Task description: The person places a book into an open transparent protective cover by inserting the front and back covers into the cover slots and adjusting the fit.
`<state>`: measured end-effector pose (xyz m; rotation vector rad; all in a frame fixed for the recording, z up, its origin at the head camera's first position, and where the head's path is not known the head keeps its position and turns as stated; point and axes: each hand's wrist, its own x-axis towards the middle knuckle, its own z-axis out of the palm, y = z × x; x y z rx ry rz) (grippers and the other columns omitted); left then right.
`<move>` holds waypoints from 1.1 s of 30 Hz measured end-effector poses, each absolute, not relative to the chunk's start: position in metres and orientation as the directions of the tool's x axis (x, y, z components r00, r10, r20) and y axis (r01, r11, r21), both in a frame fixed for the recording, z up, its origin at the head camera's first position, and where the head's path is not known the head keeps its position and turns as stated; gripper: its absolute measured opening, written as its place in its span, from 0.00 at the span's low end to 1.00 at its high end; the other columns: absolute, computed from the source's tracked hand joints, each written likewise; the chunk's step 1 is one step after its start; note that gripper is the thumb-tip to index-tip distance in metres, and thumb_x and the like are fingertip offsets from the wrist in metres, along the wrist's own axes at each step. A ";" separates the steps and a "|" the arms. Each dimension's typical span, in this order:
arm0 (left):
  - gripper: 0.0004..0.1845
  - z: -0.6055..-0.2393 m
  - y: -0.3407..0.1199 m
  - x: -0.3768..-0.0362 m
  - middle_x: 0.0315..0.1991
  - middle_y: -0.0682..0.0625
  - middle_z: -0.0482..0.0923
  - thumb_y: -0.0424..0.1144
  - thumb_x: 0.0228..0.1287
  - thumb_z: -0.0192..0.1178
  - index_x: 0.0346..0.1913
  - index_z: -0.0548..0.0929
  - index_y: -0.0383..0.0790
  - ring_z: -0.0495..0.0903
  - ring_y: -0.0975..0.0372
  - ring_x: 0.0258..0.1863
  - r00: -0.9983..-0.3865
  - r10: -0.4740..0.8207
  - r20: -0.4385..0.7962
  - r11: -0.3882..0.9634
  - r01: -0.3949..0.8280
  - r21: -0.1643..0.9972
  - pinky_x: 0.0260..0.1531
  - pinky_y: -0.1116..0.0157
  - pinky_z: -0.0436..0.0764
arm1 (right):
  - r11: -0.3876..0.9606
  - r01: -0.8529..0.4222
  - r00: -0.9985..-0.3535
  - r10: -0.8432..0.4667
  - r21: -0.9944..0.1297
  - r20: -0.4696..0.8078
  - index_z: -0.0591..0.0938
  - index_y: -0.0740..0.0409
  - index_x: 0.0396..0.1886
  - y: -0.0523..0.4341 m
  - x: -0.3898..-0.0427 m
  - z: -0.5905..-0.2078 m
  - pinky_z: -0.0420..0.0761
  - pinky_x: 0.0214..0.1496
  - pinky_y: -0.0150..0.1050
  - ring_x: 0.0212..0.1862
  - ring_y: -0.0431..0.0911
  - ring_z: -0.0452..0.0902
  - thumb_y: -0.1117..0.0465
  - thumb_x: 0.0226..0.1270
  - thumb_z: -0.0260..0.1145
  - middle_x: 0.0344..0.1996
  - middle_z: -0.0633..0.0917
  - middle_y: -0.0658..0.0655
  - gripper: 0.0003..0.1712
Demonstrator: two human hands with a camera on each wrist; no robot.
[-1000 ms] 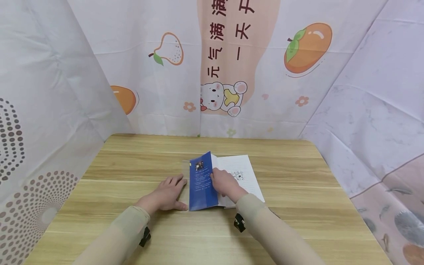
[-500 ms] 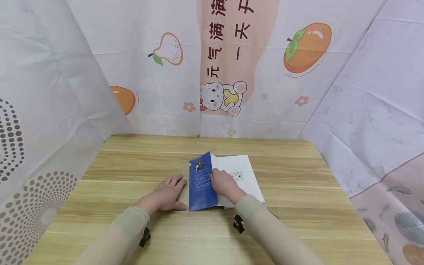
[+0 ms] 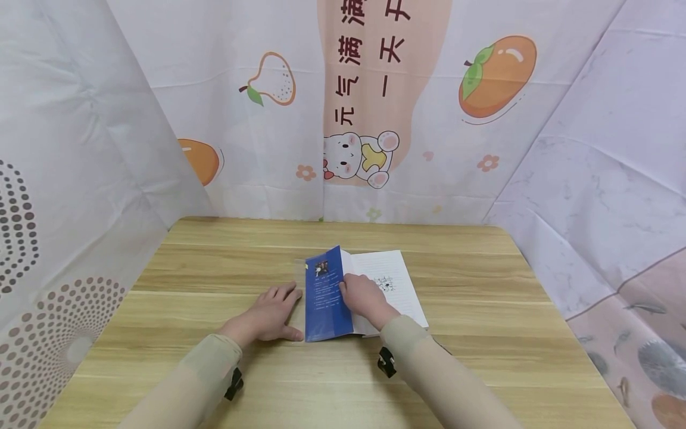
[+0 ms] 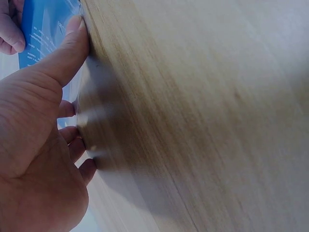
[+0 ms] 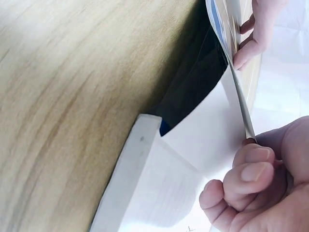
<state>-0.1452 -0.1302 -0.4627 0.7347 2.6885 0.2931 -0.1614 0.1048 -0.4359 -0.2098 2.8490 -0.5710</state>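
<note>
A book (image 3: 387, 264) lies open on the wooden table, its white page printed with text and a dark drawing. Its blue cover flap (image 3: 323, 322) is lifted at the fold and slants down to the left. My right hand (image 3: 367, 298) pinches the flap's raised edge between thumb and curled fingers, as the right wrist view shows. A strip of clear plastic film (image 3: 300, 272) extends past the flap's left side. Along this strip rests my left hand (image 3: 268, 313), fingers spread and thumb at the near corner. In the left wrist view, its thumb (image 4: 67, 55) presses the film's edge.
The wooden table (image 3: 482, 286) reaches out on every side of the book. Printed cloth curtains (image 3: 257, 149) hang behind the table and along both sides. Each wrist wears a band with a small black device (image 3: 387, 361).
</note>
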 end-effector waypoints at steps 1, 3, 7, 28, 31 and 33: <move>0.52 -0.463 -0.130 -0.145 0.79 0.33 0.53 0.64 0.60 0.69 0.77 0.61 0.34 0.56 0.38 0.75 -0.810 0.523 -0.265 0.845 0.453 0.284 0.71 0.39 0.60 | 0.914 -0.095 -0.964 -0.184 -0.396 -0.193 0.82 0.61 0.41 0.105 -0.161 -0.436 0.76 0.32 0.43 0.28 0.47 0.74 0.57 0.82 0.54 0.24 0.79 0.53 0.15; 0.52 -0.463 -0.130 -0.145 0.79 0.33 0.53 0.64 0.60 0.69 0.77 0.62 0.34 0.56 0.38 0.75 -0.811 0.521 -0.266 0.846 0.451 0.284 0.71 0.39 0.60 | 0.912 -0.098 -0.964 -0.186 -0.398 -0.192 0.82 0.61 0.41 0.105 -0.161 -0.435 0.76 0.32 0.43 0.27 0.47 0.74 0.57 0.82 0.54 0.24 0.78 0.53 0.15; 0.53 -0.463 -0.130 -0.145 0.79 0.34 0.54 0.65 0.58 0.69 0.76 0.63 0.35 0.57 0.39 0.75 -0.815 0.517 -0.262 0.849 0.449 0.278 0.71 0.40 0.61 | 0.912 -0.104 -0.963 -0.193 -0.398 -0.189 0.81 0.61 0.39 0.105 -0.161 -0.435 0.75 0.31 0.42 0.27 0.47 0.74 0.57 0.82 0.54 0.23 0.78 0.53 0.15; 0.53 -0.466 -0.130 -0.145 0.78 0.33 0.53 0.63 0.59 0.70 0.76 0.62 0.33 0.57 0.38 0.75 -0.813 0.524 -0.254 0.843 0.453 0.290 0.72 0.39 0.60 | 0.917 -0.154 -0.965 -0.219 -0.367 -0.141 0.81 0.62 0.38 0.102 -0.160 -0.438 0.78 0.33 0.44 0.27 0.47 0.74 0.58 0.81 0.55 0.24 0.80 0.54 0.14; 0.52 -0.465 -0.130 -0.144 0.78 0.32 0.54 0.63 0.59 0.70 0.76 0.62 0.33 0.57 0.38 0.75 -0.811 0.529 -0.249 0.839 0.457 0.294 0.71 0.39 0.60 | 0.912 -0.142 -0.964 -0.215 -0.384 -0.154 0.81 0.63 0.38 0.102 -0.160 -0.438 0.78 0.29 0.42 0.26 0.46 0.75 0.58 0.81 0.55 0.24 0.80 0.55 0.14; 0.53 -0.464 -0.130 -0.144 0.78 0.33 0.53 0.63 0.60 0.69 0.77 0.62 0.33 0.56 0.38 0.75 -0.811 0.526 -0.256 0.843 0.456 0.287 0.72 0.39 0.59 | 0.906 -0.127 -0.963 -0.210 -0.405 -0.168 0.80 0.63 0.38 0.102 -0.159 -0.437 0.78 0.24 0.40 0.23 0.46 0.76 0.59 0.81 0.55 0.24 0.79 0.56 0.14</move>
